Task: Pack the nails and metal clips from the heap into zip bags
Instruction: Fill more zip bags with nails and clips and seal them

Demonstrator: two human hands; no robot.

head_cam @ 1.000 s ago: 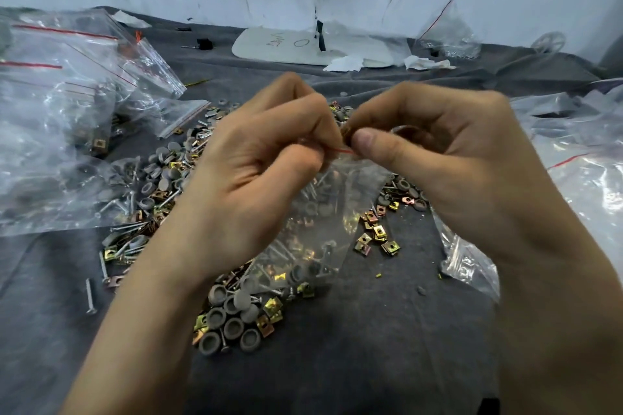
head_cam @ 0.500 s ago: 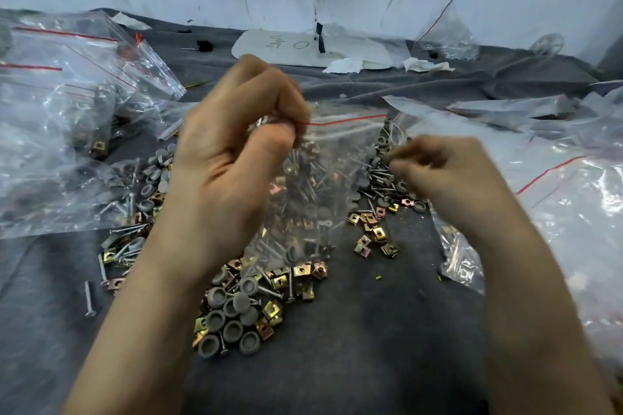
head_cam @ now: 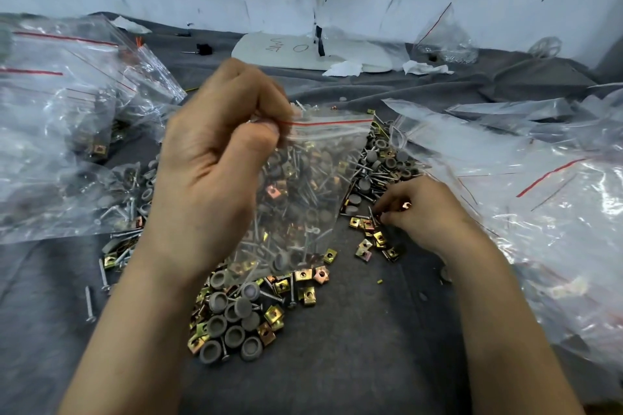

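Fingers (head_cam: 259,101) of left hand (head_cam: 209,172) pinch zip bag (head_cam: 313,185) mid-frame; right hand (head_cam: 421,212) curls round metal clips (head_cam: 379,237) centre-right, filling step, bagging them judged next.

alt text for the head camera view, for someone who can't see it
A person's left hand pinches the red-striped top edge of a clear zip bag, holding it up over a heap of nails and metal clips on grey cloth. The right hand reaches into the heap's right side, among brass-coloured clips. Other bags lie at both sides.
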